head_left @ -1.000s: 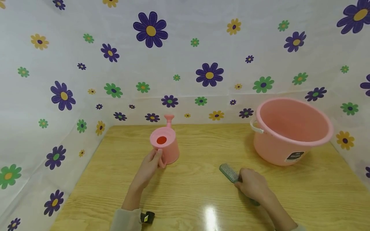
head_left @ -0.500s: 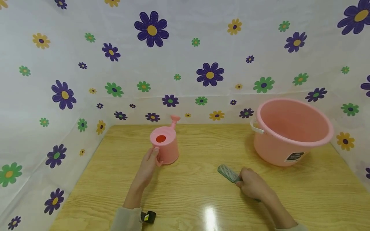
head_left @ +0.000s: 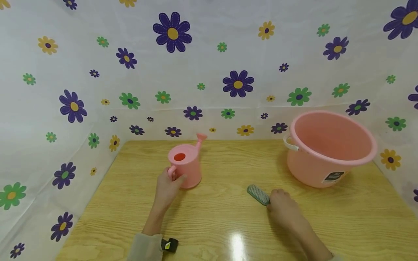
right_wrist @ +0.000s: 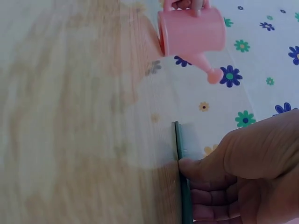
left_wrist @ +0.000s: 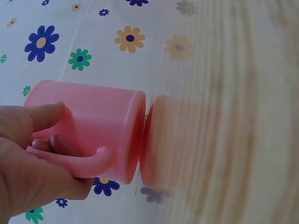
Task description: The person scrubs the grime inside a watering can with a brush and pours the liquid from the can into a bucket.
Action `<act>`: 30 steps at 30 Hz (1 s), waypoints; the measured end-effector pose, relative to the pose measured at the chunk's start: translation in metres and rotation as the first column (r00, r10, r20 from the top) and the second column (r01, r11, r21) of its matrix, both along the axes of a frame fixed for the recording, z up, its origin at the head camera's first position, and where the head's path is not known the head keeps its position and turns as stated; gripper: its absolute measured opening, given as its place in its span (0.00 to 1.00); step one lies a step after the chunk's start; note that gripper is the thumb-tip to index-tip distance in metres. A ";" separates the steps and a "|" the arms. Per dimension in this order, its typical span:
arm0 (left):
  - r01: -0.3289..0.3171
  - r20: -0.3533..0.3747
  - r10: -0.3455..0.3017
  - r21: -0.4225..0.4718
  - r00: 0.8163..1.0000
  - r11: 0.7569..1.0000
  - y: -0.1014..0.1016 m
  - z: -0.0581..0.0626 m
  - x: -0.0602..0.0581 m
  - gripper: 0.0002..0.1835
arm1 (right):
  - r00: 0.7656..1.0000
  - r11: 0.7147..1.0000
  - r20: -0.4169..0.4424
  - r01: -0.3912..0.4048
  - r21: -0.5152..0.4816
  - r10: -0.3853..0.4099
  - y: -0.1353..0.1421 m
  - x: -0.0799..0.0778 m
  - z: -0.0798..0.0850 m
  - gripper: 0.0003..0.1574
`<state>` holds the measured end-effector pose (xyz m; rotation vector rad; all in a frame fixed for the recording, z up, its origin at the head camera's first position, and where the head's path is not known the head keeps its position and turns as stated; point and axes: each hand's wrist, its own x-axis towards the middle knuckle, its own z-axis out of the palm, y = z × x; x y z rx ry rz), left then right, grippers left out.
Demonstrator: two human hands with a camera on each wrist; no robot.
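A pink toy-like watering can (head_left: 191, 168) stands upright on the table in the head view, its spout pointing back and to the right. My left hand (head_left: 167, 188) grips its handle from the near side. In the left wrist view, fingers pass through the handle (left_wrist: 77, 164) while the thumb lies along the can's wall. To the right, a green brush (head_left: 258, 194) lies low over the tabletop, its pale bristles facing up. My right hand (head_left: 285, 208) holds it by the handle, most of which the hand hides. The right wrist view shows the brush (right_wrist: 179, 144) edge-on.
A large pink bucket (head_left: 321, 174) with a white handle (head_left: 290, 143) stands at the back right, beyond my right hand. The wooden table (head_left: 225, 170) ends at a flower-printed white sheet (head_left: 209, 61) behind and at the sides. A black strap piece (head_left: 170, 245) hangs at my left sleeve.
The watering can has turned so its spout swings to the right and its handle to the left. My left hand has shifted its grip on it. The right hand with the brush has barely moved.
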<state>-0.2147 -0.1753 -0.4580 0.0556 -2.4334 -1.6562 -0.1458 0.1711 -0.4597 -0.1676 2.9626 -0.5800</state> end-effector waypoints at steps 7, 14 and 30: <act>-0.033 -0.043 0.035 0.048 0.998 0.998 0.001 -0.001 0.000 0.16 | 0.999 0.999 0.039 -0.028 0.018 0.027 0.005 -0.002 0.000 0.12; -0.042 -0.079 0.046 0.051 0.996 0.998 0.004 0.002 0.003 0.14 | 0.989 0.994 0.112 -0.083 -0.073 0.091 0.012 -0.004 0.001 0.11; 0.002 -0.273 -0.004 -0.009 0.962 1.000 0.012 0.008 0.009 0.14 | 0.990 0.972 0.032 -0.132 -0.193 0.140 0.021 -0.009 -0.007 0.09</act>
